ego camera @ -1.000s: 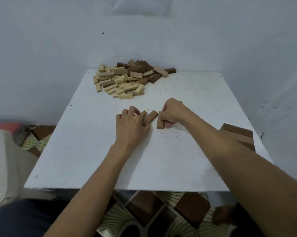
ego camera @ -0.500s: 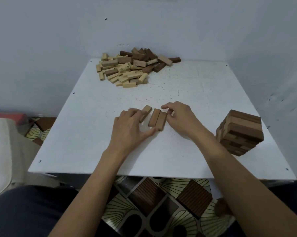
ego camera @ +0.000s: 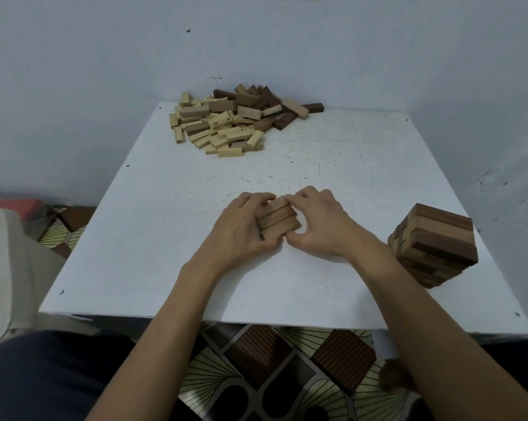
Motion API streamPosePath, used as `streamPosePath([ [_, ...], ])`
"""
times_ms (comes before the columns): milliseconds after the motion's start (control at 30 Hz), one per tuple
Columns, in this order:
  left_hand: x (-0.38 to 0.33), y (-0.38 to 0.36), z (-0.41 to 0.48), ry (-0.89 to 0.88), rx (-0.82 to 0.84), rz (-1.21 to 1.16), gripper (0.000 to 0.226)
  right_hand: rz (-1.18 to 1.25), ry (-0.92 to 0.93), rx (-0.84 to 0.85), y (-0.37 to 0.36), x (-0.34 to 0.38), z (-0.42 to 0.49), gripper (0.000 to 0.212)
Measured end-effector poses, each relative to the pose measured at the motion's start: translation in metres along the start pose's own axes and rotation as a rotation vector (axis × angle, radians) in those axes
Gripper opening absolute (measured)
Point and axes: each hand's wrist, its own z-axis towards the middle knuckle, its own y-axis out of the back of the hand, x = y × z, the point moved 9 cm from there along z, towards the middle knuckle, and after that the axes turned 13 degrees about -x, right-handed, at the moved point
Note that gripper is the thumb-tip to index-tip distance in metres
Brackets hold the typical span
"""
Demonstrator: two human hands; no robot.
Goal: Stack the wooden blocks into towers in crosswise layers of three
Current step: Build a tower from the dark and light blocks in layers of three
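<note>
Brown wooden blocks (ego camera: 276, 218), three abreast on a white table (ego camera: 165, 238), gripped endwise by curled left hand (ego camera: 241, 230) and right hand (ego camera: 320, 227).

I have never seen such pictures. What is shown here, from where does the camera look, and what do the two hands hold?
There is no machine here: a person works with bare hands. The camera sits on the person's head and looks forward and down. The left hand and the right hand grip three blocks from both sides; these lie side by side on the white table. A loose pile of blocks lies at the far edge. A stacked tower stands on the right.
</note>
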Motion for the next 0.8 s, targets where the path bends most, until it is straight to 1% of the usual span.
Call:
streamPosePath([
  [33,0.001,0.001,0.001,-0.025,0.063,-0.032,0.067,-0.016,0.005,-0.01,0.002,0.001,-0.003,0.062],
  [100,0.004,0.003,0.0,-0.057,0.179,-0.077,0.067,-0.03,0.003,-0.013,0.004,0.001,-0.01,0.071],
  [167,0.006,0.002,-0.004,-0.067,0.238,-0.111,0.066,0.004,0.012,0.005,0.003,0.003,-0.018,0.081],
  [200,0.007,0.001,-0.006,-0.07,0.243,-0.12,0.066,0.017,0.032,0.005,0.001,0.006,-0.023,0.079],
  [267,0.006,0.001,-0.01,-0.111,0.201,-0.08,0.066,0.011,0.072,-0.025,-0.001,0.009,-0.029,0.069],
  [333,0.009,0.002,-0.012,-0.147,0.144,0.019,0.07,0.01,0.084,-0.068,0.0,0.009,-0.032,0.062],
  [400,0.015,0.005,-0.014,-0.12,0.105,0.086,0.073,0.032,0.083,-0.085,0.0,0.009,-0.033,0.061],
  [567,0.016,0.005,-0.019,-0.105,0.07,0.109,0.074,0.083,0.068,-0.08,-0.002,0.006,-0.038,0.063],
  [633,0.018,0.007,-0.02,-0.104,0.059,0.151,0.085,0.083,0.048,-0.064,-0.005,0.004,-0.042,0.074],
  [700,0.021,0.007,-0.025,-0.098,0.073,0.263,0.101,0.042,-0.006,-0.018,-0.013,-0.001,-0.047,0.092],
  [767,0.026,0.005,-0.032,-0.07,0.115,0.385,0.112,-0.067,-0.061,0.027,-0.019,-0.006,-0.052,0.106],
  [800,0.028,0.003,-0.036,-0.055,0.143,0.427,0.113,-0.121,-0.075,0.033,-0.021,-0.009,-0.055,0.11],
])
